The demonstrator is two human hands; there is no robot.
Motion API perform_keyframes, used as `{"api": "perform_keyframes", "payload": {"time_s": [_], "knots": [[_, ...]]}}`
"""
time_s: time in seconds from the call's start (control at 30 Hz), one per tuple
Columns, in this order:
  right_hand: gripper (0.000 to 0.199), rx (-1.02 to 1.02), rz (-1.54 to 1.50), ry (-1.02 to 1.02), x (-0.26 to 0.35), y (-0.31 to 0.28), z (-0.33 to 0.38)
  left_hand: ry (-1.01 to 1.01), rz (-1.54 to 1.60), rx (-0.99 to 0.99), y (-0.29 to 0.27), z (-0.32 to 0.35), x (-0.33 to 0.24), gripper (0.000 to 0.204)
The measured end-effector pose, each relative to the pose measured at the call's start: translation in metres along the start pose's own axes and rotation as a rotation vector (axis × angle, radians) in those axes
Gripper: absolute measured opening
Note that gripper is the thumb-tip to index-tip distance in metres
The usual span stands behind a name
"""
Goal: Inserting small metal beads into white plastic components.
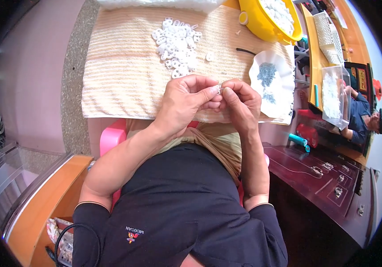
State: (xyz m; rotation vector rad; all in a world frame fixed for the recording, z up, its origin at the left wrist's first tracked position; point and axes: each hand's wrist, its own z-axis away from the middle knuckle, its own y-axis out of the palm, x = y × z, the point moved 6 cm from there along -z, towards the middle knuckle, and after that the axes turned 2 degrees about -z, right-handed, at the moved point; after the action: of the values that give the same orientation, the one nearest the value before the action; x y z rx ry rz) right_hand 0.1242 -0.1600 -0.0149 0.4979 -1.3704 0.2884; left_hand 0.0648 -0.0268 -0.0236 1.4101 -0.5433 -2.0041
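Pinching small white part (219,89), mostly hidden between both hands (215,100)

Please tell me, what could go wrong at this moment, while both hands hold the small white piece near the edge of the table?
1. The small white piece is pinched only by fingertips of the left hand and right hand, above the edge of the striped cloth; if it slips, it may fall into the lap.
2. The white paper with tiny dark parts lies close to the right hand; a bump could scatter them.
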Motion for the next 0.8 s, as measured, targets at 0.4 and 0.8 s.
{"api": "perform_keyframes", "payload": {"time_s": [0.4, 0.8], "knots": [[0.013, 0.013, -0.003, 0.028, 0.0, 0.0, -0.001, -0.021, -0.01, 0.021, 0.001, 0.0, -0.003, 0.018], [0.008, 0.022, 0.109, -0.034, 0.01, 0.005, -0.001, 0.008, -0.151, 0.009, 0.0, -0.001, -0.003, 0.019]]}}
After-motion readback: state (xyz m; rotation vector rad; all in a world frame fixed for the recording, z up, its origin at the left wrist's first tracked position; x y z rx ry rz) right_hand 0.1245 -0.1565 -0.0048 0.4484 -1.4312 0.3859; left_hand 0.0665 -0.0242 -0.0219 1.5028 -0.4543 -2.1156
